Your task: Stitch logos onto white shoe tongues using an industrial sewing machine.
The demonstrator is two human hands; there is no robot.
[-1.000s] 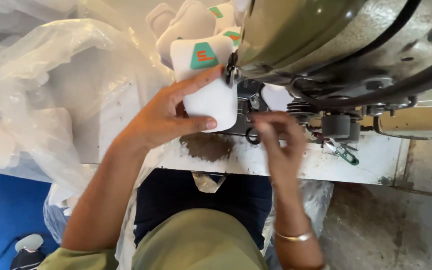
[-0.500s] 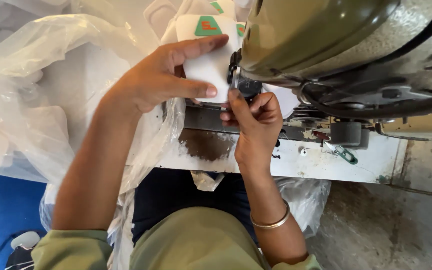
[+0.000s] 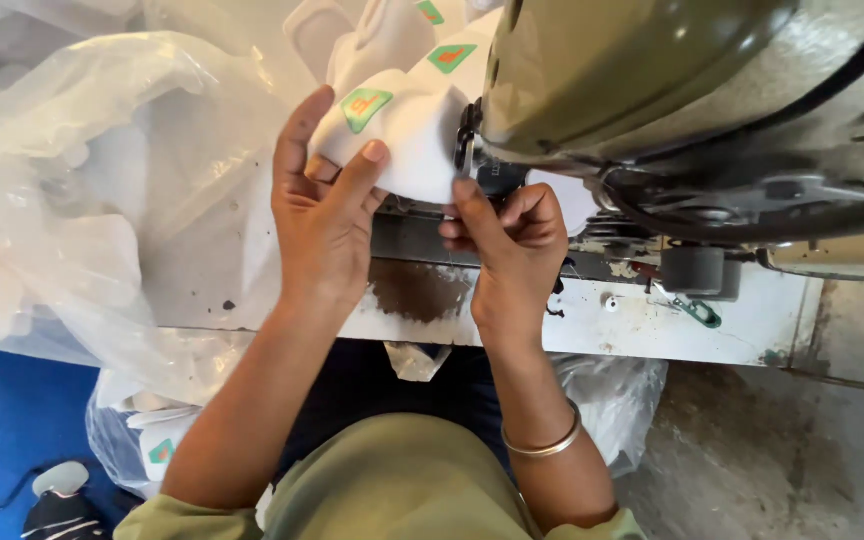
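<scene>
White fabric piece point(image 3: 414, 140) with a green-and-orange patch sits in the upper centre of the head view, right against the olive-green sewing machine point(image 3: 652, 90) that fills the upper right of the frame.

Your left hand point(image 3: 324, 215) is closed on the piece from the left: the thumb lies over its front face just below the patch, and the other fingers wrap behind its left edge.

Your right hand point(image 3: 512, 250) is pinched shut on the lower right edge of the same piece, just beside the dark needle area of the machine. The fingers curl inward, and the knuckles face the camera. A thin metal bangle point(image 3: 544, 445) circles that wrist in the lower centre of the frame.

More white pieces point(image 3: 392, 30) with similar patches trail away behind the held one, toward the top edge.

Clear plastic sheeting point(image 3: 82, 180) bunches over the upper left and centre left. The white surface point(image 3: 592, 325) under the machine is scuffed and stained, with a dark brown patch between your wrists. A small green-handled tool point(image 3: 697, 312) lies on it at the right. Blue floor point(image 3: 2, 420) shows in the lower left corner.
</scene>
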